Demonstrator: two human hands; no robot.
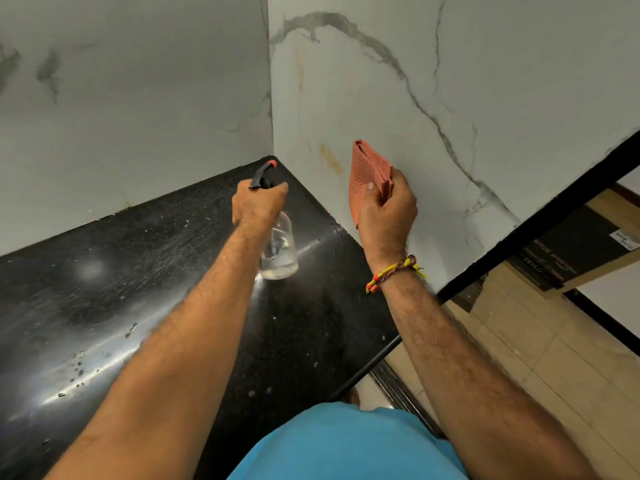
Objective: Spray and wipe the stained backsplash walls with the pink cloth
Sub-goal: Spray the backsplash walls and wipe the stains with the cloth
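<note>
White marbled backsplash walls [398, 98] meet at a corner above a black countertop [104, 289]; orange-brown stains [330, 159] on the right-hand wall near the corner. Left hand [258, 204] grips the neck of a clear spray bottle [278, 249], nozzle aimed cornerward. Right hand [386, 211] pinches the folded pink cloth [369, 174], which stands above the fingers, beside the stains.

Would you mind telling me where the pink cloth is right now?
The pink cloth is folded in the right hand, raised near the right backsplash wall, just right of the orange stain.
</note>
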